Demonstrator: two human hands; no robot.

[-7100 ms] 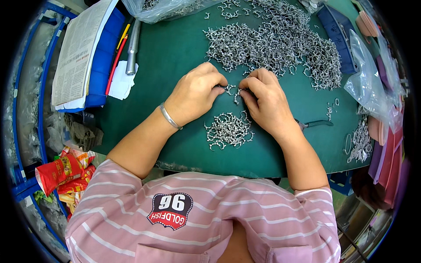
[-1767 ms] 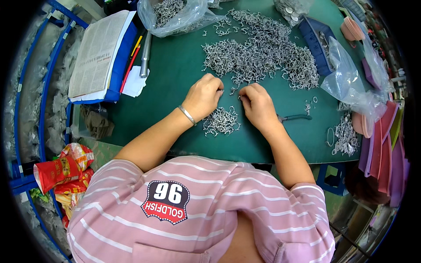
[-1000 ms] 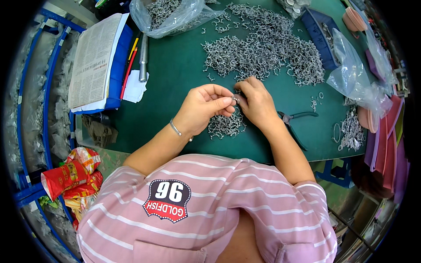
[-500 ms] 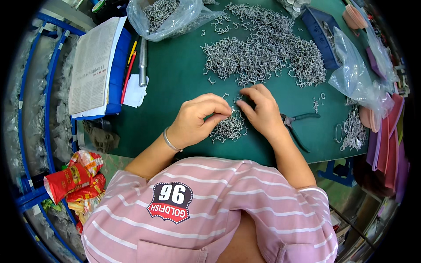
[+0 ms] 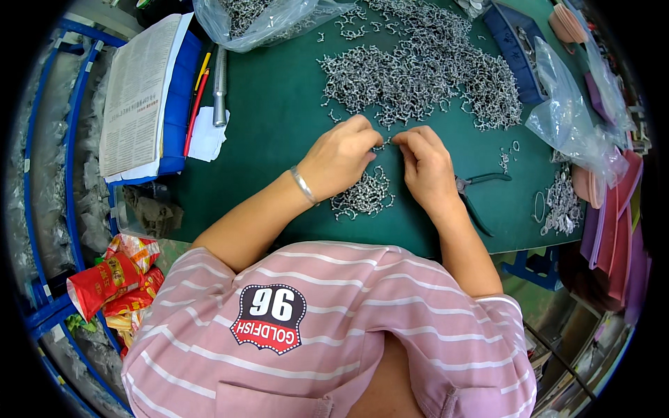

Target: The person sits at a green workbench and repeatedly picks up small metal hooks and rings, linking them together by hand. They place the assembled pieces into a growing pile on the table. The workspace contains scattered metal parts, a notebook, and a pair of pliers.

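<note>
My left hand (image 5: 339,157) and my right hand (image 5: 426,167) meet fingertip to fingertip over the green table mat (image 5: 279,125). Between the pinched fingers sits a small silver metal piece (image 5: 385,143), held by both hands. Just below the hands lies a small heap of the same silver pieces (image 5: 362,198). A much larger pile of silver metal pieces (image 5: 425,73) spreads across the mat beyond my fingers. A metal bangle circles my left wrist.
Green-handled pliers (image 5: 481,182) lie right of my right hand. A clear bag of parts (image 5: 258,17) sits at the back left, another clear bag (image 5: 571,118) at the right. A paper stack on a blue folder (image 5: 143,90), pens and a metal rod (image 5: 219,87) lie left. Snack packets (image 5: 115,279) sit at lower left.
The view has shifted slightly and the hands sit a little higher on the mat. Both hands stay pinched together over the small heap, still working a silver piece.
</note>
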